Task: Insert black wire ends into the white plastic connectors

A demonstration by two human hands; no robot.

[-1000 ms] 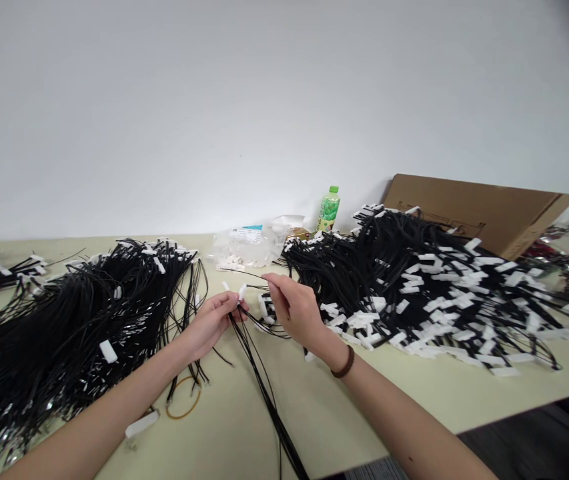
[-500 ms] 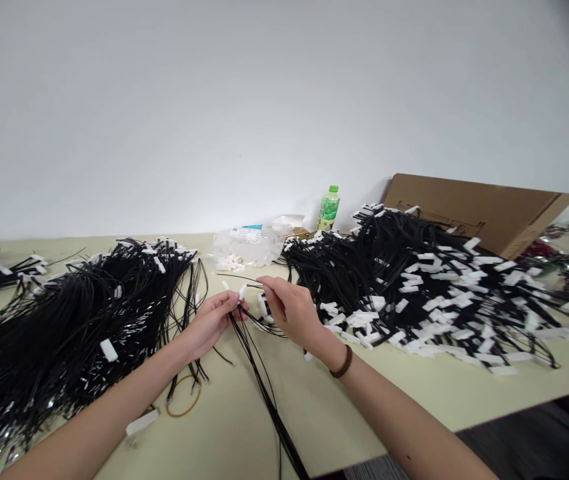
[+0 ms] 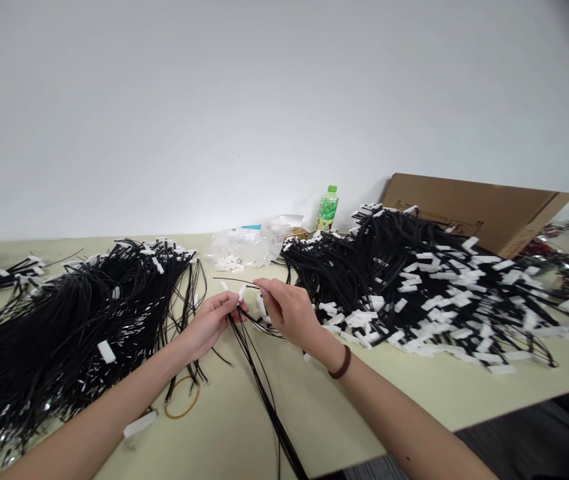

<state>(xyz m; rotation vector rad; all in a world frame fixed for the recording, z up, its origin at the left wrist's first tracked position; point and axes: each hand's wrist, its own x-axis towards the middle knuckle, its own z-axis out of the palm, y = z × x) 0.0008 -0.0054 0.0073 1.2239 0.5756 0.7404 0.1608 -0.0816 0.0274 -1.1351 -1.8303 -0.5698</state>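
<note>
Right hand (image 3: pixel 290 312) has lowered slightly, pinching thin black cord (image 3: pixel 234 280).

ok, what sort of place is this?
Likely a hand-assembly bench for wiring: a table bears big heaps of black wires with white pieces among them, a clear plastic bag lies near the wall, and the left hand holds a wire bundle.

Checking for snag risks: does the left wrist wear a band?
No, the left wrist is bare; the brown band is on the right wrist.
</note>
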